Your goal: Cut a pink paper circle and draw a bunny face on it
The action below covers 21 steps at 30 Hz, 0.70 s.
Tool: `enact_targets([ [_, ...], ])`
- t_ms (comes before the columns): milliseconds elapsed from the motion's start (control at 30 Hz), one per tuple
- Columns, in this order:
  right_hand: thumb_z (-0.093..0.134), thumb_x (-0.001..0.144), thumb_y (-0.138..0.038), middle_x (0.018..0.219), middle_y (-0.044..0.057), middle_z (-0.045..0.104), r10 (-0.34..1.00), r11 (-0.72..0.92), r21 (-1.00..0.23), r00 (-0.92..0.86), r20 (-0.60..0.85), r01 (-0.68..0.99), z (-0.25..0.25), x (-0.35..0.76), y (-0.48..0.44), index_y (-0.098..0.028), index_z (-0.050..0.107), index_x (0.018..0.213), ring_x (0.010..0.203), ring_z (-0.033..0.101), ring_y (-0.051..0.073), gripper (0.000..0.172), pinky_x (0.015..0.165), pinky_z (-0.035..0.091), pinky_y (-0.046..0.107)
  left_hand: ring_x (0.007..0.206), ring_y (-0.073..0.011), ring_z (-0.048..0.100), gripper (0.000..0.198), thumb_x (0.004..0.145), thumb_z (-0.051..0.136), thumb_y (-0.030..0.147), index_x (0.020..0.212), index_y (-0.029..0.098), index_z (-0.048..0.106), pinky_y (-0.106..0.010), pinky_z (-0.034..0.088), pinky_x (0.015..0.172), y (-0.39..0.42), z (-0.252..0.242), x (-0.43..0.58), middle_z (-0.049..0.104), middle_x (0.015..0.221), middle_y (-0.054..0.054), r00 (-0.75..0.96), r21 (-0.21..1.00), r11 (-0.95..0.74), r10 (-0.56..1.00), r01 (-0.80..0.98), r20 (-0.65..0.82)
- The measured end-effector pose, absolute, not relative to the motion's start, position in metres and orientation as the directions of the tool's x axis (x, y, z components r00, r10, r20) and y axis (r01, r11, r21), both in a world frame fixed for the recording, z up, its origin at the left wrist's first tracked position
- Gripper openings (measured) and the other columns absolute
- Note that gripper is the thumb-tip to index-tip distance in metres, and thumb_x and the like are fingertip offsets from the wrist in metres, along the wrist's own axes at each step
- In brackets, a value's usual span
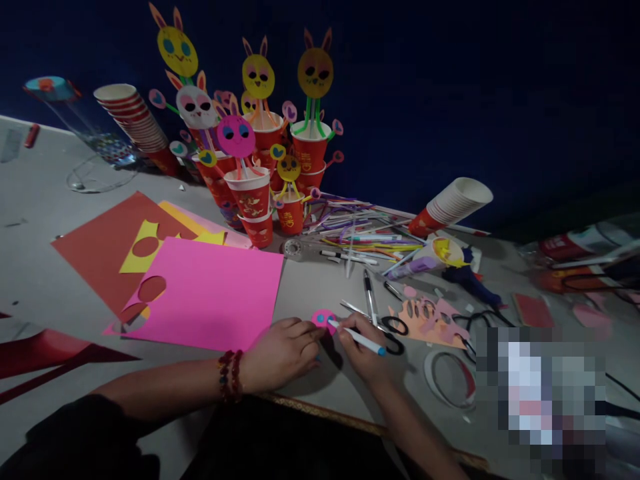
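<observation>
In the head view a small pink paper circle (320,317) with blue spots lies on the table in front of me. My left hand (285,350) rests on the table, its fingertips pressing the circle's near edge. A white marker pen with a blue end (364,341) is gripped in my right hand (361,347); its tip meets the circle at a blue spot. Beside my right hand lie black-handled scissors (395,327) and a black pen (369,290). A bright pink paper sheet (220,293) lies left of my left hand.
Red paper cups (250,200) topped with rabbit faces stand at the back. Pipe cleaners and pens (360,233) spread behind my hands. Cup stacks (453,203) lean at both sides. Tape (431,377) and cut peach paper (420,330) lie right. Red-brown paper (100,243) lies left.
</observation>
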State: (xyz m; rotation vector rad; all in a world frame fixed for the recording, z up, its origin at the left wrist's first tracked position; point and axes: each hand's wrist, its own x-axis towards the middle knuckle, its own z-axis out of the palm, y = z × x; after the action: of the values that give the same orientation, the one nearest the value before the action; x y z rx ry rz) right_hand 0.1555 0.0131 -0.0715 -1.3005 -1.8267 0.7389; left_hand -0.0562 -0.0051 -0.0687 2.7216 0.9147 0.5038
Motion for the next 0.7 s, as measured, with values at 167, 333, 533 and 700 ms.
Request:
enact_targets([
  [167, 0.052, 0.085, -0.022, 0.058, -0.004, 0.056, 0.948, 0.318, -0.794, -0.195, 0.252, 0.518, -0.0705, 0.1551, 0.0136, -0.023, 0.054, 0.068, 0.052, 0.053, 0.014, 0.017, 0.052, 0.041, 0.026, 0.116, -0.0222, 0.057, 0.013, 0.094, 0.06, 0.028, 0.094, 0.015, 0.06, -0.037, 0.046, 0.091, -0.0056, -0.0687, -0.0563, 0.065, 0.128, -0.008, 0.747, 0.318, -0.78, 0.617, 0.539, 0.248],
  [333, 0.052, 0.084, -0.021, 0.058, -0.004, 0.056, 0.948, 0.316, -0.799, -0.195, 0.25, 0.512, -0.0708, 0.1554, 0.0134, -0.023, 0.054, 0.066, 0.052, 0.054, 0.014, 0.018, 0.053, 0.041, 0.025, 0.115, -0.0225, 0.058, 0.013, 0.094, 0.061, 0.029, 0.094, 0.016, 0.06, -0.037, 0.046, 0.09, -0.005, -0.0663, -0.0564, 0.065, 0.128, -0.008, 0.746, 0.322, -0.775, 0.622, 0.544, 0.238],
  [533, 0.052, 0.084, -0.022, 0.056, -0.004, 0.055, 0.948, 0.317, -0.8, -0.187, 0.257, 0.509, -0.0705, 0.1551, 0.0138, -0.023, 0.053, 0.065, 0.05, 0.052, 0.014, 0.02, 0.052, 0.04, 0.025, 0.117, -0.0228, 0.057, 0.014, 0.094, 0.06, 0.029, 0.096, 0.015, 0.061, -0.037, 0.046, 0.091, -0.0053, -0.0687, -0.0568, 0.065, 0.129, -0.009, 0.754, 0.314, -0.783, 0.612, 0.537, 0.237],
  [700, 0.052, 0.083, -0.02, 0.057, -0.004, 0.055, 0.946, 0.323, -0.798, -0.146, 0.29, 0.508, -0.0709, 0.1561, 0.0118, -0.023, 0.055, 0.065, 0.052, 0.053, 0.014, 0.018, 0.053, 0.04, 0.025, 0.118, -0.0225, 0.057, 0.014, 0.096, 0.058, 0.029, 0.095, 0.015, 0.061, -0.037, 0.046, 0.091, -0.0053, -0.0679, -0.0569, 0.064, 0.13, -0.01, 0.754, 0.318, -0.782, 0.613, 0.536, 0.236],
])
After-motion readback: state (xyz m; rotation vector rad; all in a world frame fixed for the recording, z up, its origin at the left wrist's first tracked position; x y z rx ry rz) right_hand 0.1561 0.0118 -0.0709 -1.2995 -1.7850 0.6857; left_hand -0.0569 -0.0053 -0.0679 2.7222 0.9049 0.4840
